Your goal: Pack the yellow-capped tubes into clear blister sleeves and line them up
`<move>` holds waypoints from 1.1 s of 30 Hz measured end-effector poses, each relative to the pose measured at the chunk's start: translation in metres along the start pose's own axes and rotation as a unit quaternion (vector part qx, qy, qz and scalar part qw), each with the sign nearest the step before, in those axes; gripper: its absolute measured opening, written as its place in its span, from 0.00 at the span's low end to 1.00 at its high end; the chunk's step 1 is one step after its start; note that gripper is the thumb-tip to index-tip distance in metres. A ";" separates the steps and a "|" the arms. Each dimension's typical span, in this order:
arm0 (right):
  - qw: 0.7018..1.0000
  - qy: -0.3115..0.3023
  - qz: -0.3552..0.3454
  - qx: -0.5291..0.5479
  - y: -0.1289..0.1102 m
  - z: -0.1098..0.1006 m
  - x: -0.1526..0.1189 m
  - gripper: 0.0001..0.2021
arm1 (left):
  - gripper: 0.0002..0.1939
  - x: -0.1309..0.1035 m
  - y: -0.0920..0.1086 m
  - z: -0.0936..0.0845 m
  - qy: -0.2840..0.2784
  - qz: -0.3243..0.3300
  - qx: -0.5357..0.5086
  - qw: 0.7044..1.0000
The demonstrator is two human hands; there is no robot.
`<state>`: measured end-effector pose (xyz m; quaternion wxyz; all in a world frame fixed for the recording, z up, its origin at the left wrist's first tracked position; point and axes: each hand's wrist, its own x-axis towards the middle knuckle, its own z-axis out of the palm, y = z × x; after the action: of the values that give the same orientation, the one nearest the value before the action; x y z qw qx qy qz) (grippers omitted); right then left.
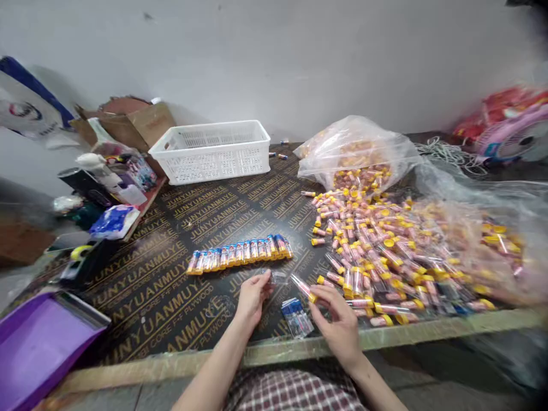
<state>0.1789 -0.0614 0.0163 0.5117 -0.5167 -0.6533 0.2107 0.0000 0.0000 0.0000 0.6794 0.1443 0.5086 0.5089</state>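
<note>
My right hand (338, 322) pinches a clear tube (302, 286) by its yellow cap; pink contents show inside, and its far end tilts up to the left. The fingers of my left hand (253, 298) are closed on the edge of a small clear plastic piece (280, 277), whose exact kind is hard to make out. Between my hands, near the table edge, lies a small stack of blue-and-clear printed sleeves (297, 318). Beyond my left hand stands a slanting row of tubes with blue labels (240, 253), their yellow caps down.
A large heap of yellow-capped tubes (381, 245) spreads on the right, spilling from a clear plastic bag (359, 134). A white basket (214, 162) stands at the back. To the left are a purple dustpan (43, 342) and a cardboard box (149, 123); a pink fan (514, 137) stands far right.
</note>
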 end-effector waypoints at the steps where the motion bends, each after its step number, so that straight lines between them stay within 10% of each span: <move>1: 1.000 -0.001 -0.001 -0.004 0.000 0.000 -0.001 0.11 | 0.19 0.000 0.000 0.000 0.003 -0.001 0.005 1.000; 15: 0.990 -0.114 0.038 0.069 0.001 0.004 -0.002 0.13 | 0.22 -0.019 0.005 0.014 -0.116 0.016 0.031 0.993; 21: 0.994 -0.105 -0.010 0.015 0.005 0.005 0.005 0.31 | 0.19 -0.034 0.005 0.021 -0.200 -0.040 0.096 0.974; 33: 0.971 -0.187 0.012 0.149 0.013 0.003 0.000 0.41 | 0.17 -0.047 -0.001 0.024 -0.217 -0.078 0.136 0.964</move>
<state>0.1822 -0.0555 0.0049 0.4488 -0.3937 -0.6928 0.4045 0.0228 -0.0321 0.0351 0.7846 0.3022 0.4233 0.3374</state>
